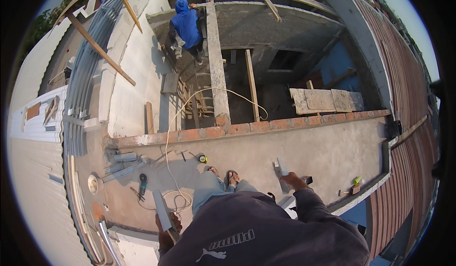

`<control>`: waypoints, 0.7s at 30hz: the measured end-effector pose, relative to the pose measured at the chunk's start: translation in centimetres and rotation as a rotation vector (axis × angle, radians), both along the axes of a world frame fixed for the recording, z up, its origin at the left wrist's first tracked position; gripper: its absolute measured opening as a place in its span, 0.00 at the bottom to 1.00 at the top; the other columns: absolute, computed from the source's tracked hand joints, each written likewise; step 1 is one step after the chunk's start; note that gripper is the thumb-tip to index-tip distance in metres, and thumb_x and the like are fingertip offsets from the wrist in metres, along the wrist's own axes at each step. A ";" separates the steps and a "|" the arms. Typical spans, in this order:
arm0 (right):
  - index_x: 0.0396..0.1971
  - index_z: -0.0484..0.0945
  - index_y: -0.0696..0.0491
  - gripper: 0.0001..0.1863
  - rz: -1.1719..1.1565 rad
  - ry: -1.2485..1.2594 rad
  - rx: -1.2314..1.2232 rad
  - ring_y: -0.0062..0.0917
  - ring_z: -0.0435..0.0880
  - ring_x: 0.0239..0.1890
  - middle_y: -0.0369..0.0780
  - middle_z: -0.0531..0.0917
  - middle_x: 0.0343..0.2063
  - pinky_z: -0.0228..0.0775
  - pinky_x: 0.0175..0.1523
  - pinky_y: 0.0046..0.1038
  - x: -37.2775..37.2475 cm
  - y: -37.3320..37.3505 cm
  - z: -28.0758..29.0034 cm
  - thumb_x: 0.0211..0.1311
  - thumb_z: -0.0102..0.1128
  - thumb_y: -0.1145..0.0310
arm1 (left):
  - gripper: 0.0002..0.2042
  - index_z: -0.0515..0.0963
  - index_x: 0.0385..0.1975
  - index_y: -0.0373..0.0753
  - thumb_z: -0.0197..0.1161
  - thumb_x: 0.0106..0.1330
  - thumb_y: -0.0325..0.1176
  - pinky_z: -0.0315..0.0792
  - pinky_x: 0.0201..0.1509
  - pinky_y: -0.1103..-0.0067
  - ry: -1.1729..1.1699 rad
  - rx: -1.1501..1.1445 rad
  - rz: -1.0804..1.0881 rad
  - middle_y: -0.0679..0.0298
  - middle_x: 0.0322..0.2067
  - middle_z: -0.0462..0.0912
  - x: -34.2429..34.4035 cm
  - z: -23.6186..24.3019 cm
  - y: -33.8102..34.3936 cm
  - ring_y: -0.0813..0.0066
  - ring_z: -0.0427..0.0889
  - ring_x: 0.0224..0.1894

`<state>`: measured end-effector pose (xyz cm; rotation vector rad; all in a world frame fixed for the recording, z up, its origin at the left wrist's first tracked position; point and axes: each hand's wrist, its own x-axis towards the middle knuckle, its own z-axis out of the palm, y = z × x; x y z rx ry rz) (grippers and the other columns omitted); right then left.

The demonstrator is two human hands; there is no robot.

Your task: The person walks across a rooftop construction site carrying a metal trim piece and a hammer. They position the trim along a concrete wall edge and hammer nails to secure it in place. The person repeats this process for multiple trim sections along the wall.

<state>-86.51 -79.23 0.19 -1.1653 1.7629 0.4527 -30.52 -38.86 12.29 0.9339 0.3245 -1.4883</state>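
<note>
We look down on a sunlit concrete floor (pixel 327 156), bordered by a brick edge (pixel 266 127) above an open shaft. At our left, short grey metal offcuts (pixel 118 174) lie near an angle grinder (pixel 143 184). Our left hand (pixel 175 222) has its grip clenched around a grey metal channel (pixel 162 209), tilted beside a pale cable (pixel 167 159). Beyond the brick, a person in a blue hood (pixel 190 31) bends by a wall; a tape measure (pixel 203 159) sits near our sandalled feet (pixel 232 176). Rightward, our right hand (pixel 296 181) touches a narrow grey piece (pixel 282 167), though we cannot tell whether its grip closes on it.
</note>
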 end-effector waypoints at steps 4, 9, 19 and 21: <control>0.52 0.84 0.65 0.36 -0.007 0.041 -0.054 0.43 0.90 0.49 0.54 0.89 0.45 0.82 0.54 0.41 1.3 -3.7 -0.5 0.50 0.75 0.50 | 0.34 0.77 0.29 0.42 0.49 0.65 0.73 0.60 0.20 0.74 0.017 -0.003 -0.048 0.70 0.18 0.66 1.5 -0.2 -3.6 0.74 0.62 0.16; 0.53 0.83 0.65 0.33 0.002 0.159 -0.020 0.47 0.88 0.54 0.55 0.87 0.49 0.82 0.57 0.44 6.3 -7.0 -0.8 0.56 0.68 0.52 | 0.34 0.77 0.29 0.42 0.49 0.65 0.73 0.60 0.20 0.74 0.048 -0.044 -0.130 0.70 0.18 0.66 5.9 -1.8 -12.0 0.74 0.62 0.16; 0.54 0.82 0.65 0.22 -0.076 0.152 0.065 0.47 0.91 0.47 0.54 0.88 0.48 0.88 0.44 0.47 13.9 -14.4 3.5 0.65 0.55 0.67 | 0.31 0.76 0.26 0.41 0.50 0.65 0.69 0.62 0.20 0.73 0.032 0.014 -0.305 0.69 0.17 0.68 15.0 -0.2 -29.7 0.73 0.66 0.16; 0.53 0.81 0.66 0.21 -0.150 0.125 0.087 0.49 0.91 0.46 0.54 0.88 0.46 0.87 0.41 0.50 14.8 -15.7 3.3 0.67 0.52 0.71 | 0.29 0.77 0.26 0.40 0.50 0.64 0.65 0.64 0.19 0.73 0.004 -0.006 -0.355 0.67 0.16 0.69 16.2 0.2 -32.4 0.71 0.69 0.15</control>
